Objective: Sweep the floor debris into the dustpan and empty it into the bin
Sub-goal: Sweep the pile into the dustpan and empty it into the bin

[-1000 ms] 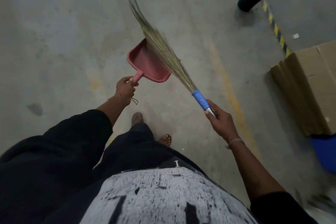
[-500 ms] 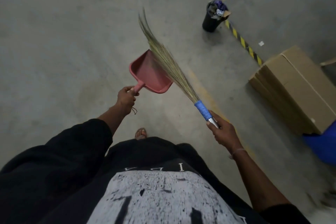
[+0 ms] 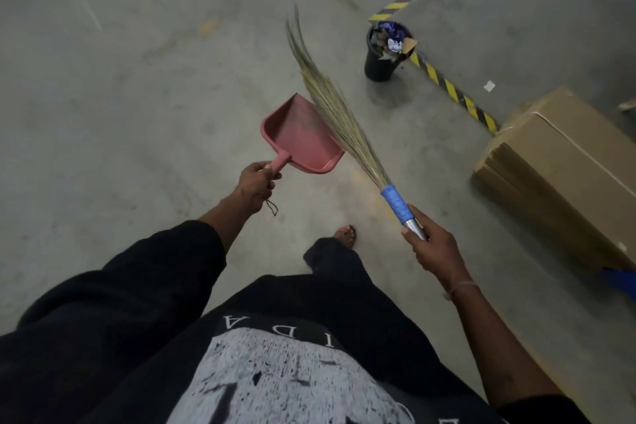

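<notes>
My left hand [image 3: 255, 182] grips the handle of a pink dustpan [image 3: 298, 138], held level above the concrete floor. My right hand [image 3: 430, 248] grips the metal end of a grass broom [image 3: 339, 113] with a blue grip; its bristles point up and away, crossing the dustpan's right edge. A black bin [image 3: 380, 62] full of crumpled paper and wrappers stands ahead to the right, beyond the broom's bristles. A small white scrap [image 3: 488, 86] lies on the floor right of the bin.
Yellow-black hazard tape [image 3: 451, 88] runs across the floor past the bin. A large cardboard box [image 3: 564, 169] lies at the right, with a blue object [image 3: 619, 282] at its near end. My foot [image 3: 346, 237] steps forward below the hands.
The bin, tape and box have shifted down and left in the view, closer to me, as I walk toward them. Both hands keep the same hold on dustpan and broom.
</notes>
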